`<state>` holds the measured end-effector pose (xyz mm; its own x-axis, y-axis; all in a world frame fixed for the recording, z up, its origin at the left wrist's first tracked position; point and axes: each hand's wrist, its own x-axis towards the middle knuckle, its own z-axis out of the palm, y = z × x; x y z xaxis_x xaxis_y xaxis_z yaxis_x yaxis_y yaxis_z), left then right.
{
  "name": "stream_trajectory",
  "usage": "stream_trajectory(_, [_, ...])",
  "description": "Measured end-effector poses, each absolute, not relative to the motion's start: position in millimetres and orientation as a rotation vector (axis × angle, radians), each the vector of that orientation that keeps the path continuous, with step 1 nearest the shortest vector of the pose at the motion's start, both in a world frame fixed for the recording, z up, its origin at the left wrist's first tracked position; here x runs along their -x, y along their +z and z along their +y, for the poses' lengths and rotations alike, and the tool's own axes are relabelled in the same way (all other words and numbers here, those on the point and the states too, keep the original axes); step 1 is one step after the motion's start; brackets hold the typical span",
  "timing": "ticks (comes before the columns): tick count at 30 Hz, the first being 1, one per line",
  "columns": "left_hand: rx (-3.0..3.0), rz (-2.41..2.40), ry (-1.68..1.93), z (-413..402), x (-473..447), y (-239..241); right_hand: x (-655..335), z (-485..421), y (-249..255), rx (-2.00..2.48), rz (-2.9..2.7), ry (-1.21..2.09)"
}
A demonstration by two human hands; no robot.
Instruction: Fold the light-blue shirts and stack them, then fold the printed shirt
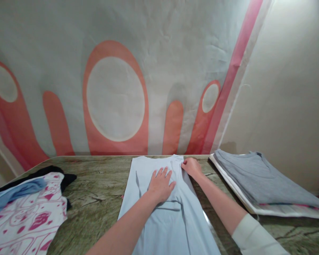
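A pale blue shirt (167, 230) lies lengthwise on the table in front of me, its far end close to the table's back edge. Part of it is folded over itself near the middle. My left hand (161, 185) rests flat on this folded part, fingers spread. At the shirt's far right corner, my right hand (191, 167) pinches the fabric between thumb and fingers. Small creases run through the cloth beside that pinch.
To the right sits a stack of folded shirts, a grey one (257, 177) on top. Loose clothes lie at the left, among them a white garment with pink print (29, 216). Behind the wood-patterned table (95, 191) hangs a printed sheet (159, 63).
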<state>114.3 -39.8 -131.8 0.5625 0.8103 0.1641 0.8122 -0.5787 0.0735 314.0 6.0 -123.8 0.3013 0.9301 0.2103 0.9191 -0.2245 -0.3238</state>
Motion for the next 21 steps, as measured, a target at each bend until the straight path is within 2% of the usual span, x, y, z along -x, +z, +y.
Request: stream_trajectory(21, [2.771,-1.440,-0.304,-38.3,-114.3,-135.1,-341.9,4.4,-120.9,2.098,-1.772,0.275])
